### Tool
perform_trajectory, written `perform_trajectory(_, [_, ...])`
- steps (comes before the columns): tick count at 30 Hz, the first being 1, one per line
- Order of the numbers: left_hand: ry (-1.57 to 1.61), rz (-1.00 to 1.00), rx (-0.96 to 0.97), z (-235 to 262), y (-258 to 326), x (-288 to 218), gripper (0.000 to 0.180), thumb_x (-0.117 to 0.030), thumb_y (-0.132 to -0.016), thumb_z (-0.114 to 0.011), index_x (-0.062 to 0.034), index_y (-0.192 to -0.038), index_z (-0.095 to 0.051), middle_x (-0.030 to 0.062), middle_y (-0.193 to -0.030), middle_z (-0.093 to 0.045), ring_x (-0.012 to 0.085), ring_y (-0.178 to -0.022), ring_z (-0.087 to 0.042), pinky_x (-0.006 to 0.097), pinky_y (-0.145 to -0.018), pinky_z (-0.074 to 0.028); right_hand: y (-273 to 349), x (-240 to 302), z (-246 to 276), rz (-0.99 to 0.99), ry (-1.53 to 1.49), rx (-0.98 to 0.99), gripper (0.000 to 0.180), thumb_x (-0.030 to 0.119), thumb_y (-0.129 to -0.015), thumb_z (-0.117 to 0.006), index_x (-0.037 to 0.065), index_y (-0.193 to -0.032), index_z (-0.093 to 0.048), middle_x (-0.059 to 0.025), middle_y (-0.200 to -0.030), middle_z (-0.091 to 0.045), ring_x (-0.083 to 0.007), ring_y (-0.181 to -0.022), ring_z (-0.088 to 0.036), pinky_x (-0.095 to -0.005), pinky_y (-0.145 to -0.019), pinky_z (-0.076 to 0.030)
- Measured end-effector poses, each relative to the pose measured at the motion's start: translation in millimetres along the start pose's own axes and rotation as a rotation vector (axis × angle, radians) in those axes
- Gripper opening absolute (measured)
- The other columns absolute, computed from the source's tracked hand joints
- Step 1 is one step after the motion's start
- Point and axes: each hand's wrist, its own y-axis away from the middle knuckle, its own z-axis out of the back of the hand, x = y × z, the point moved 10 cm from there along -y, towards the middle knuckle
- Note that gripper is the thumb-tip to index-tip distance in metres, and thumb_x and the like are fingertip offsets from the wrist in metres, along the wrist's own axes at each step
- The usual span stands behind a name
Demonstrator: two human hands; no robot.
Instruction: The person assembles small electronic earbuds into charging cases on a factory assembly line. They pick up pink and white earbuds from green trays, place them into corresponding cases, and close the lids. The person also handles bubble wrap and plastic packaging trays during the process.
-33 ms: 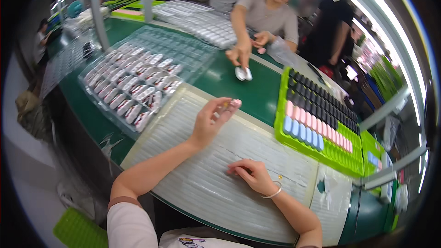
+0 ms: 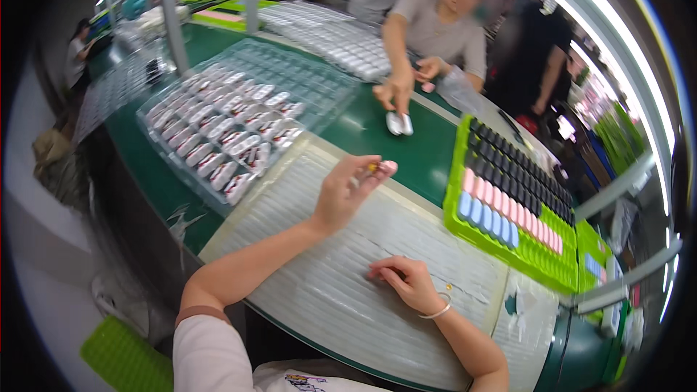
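The left hand (image 2: 341, 192) is raised over the far edge of a pale ribbed mat (image 2: 319, 305), its thumb and fingertips pinched together on a small pink piece (image 2: 390, 166). A yellow bit shows beside that piece; at this blur it may be part of it or a separate part. The mat lies along the near edge of the green surface (image 2: 428, 163).

The right hand (image 2: 410, 282) is low over the mat, toward the surface's near edge, fingers loosely curled; whether it grips anything I cannot tell. A tiny yellow part (image 2: 449, 287) lies on the mat near its wrist.

Toward the surface's left edge, a clear tray (image 2: 319, 80) carries rows of white pieces (image 2: 214, 125). Toward its right end, a green tray (image 2: 559, 268) bears black, pink and blue pieces. At the far edge, a co-worker's hand (image 2: 396, 91) reaches down to a white pair (image 2: 399, 124).

The step in hand looks like handling the pink piece; moving it from here calls for a steady, light pinch.
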Motion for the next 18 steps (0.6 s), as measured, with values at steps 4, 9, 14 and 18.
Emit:
perform_trajectory(4, [-0.302, -0.298, 0.056, -4.8, -3.8, -17.1, 0.027, -0.013, -0.081, -0.064, -0.0077, -0.107, -0.058, 0.0063, -0.091, -0.061, 0.0160, -0.069, -0.061, 0.026, -0.055, -0.048, 6.2, -3.5, 2.1, 0.015, 0.042, -0.025, 0.016, 0.000, -0.085, -0.054, 0.002, -0.095, -0.066, -0.0074, -0.082, -0.068, -0.0136, -0.073, -0.063, -0.0252, -0.066, -0.048])
perform_trajectory(9, [-0.633, -0.169, 0.480, -42.8, 36.3, 49.5, 0.023, -0.024, -0.080, -0.063, -0.0089, -0.098, -0.057, 0.0084, -0.088, -0.055, 0.0259, -0.082, -0.061, 0.039, -0.066, -0.050, 3.3, -7.6, -7.8, 0.001, 0.044, -0.049, 0.015, -0.003, -0.083, -0.055, 0.001, -0.092, -0.067, -0.0075, -0.078, -0.068, -0.0123, -0.068, -0.060, -0.0237, -0.064, -0.046])
perform_trajectory(14, [-0.569, -0.158, 0.466, -51.9, 31.9, 52.5, 0.024, -0.027, -0.082, -0.060, -0.0074, -0.095, -0.057, 0.0093, -0.087, -0.054, 0.0278, -0.084, -0.060, 0.040, -0.068, -0.048, 1.8, -7.8, -1.2, 0.020, 0.081, -0.089, 0.015, -0.005, -0.081, -0.056, 0.001, -0.088, -0.067, -0.0083, -0.077, -0.067, -0.0147, -0.066, -0.059, -0.0253, -0.063, -0.047])
perform_trajectory(18, [-0.588, 0.039, 0.677, -47.3, 27.6, 54.6, 0.023, -0.029, -0.084, -0.060, -0.0090, -0.096, -0.059, 0.0095, -0.092, -0.057, 0.0278, -0.087, -0.060, 0.039, -0.071, -0.048, -5.7, 18.2, -19.5, 0.085, 0.377, 0.054, 0.021, 0.001, -0.075, -0.064, 0.005, -0.095, -0.065, -0.0107, -0.095, -0.061, -0.0221, -0.082, -0.058, -0.0309, -0.071, -0.047])
